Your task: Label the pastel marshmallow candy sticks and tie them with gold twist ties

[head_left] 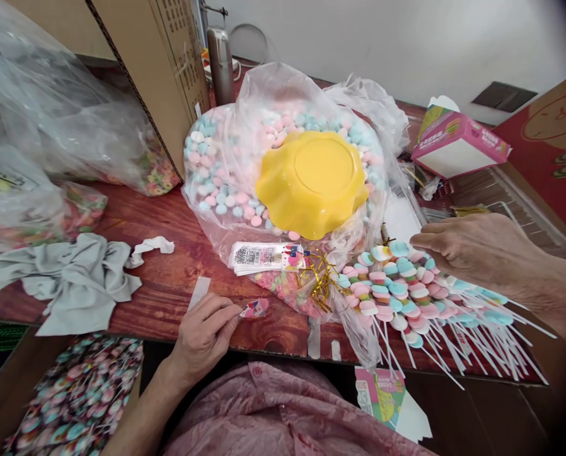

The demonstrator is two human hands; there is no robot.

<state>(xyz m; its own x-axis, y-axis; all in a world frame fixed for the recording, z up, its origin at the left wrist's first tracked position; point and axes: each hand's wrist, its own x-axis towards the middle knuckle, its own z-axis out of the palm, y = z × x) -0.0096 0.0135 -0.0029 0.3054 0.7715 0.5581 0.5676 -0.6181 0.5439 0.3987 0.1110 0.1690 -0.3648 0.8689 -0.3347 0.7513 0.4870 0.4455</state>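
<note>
My left hand [205,334] rests at the near edge of the red-brown table [168,278] and pinches a small pink printed sticker [255,309] between thumb and fingertips. My right hand [473,250] hovers palm down over a heap of candy skewers [406,294], pastel pink, blue and white pieces on white sticks; its fingertips touch the top pieces and I cannot see whether it grips one. A stack of printed labels [266,256] and a bunch of gold twist ties [321,278] lie between the hands.
A clear bag of pastel candies [225,183] holds an upturned yellow bowl [311,180]. Behind stand a cardboard box [159,57] and a metal flask [220,63]. A grey cloth [73,278] lies left, a pink carton [458,142] right, and wrapped lollipops [78,399] sit in a box below.
</note>
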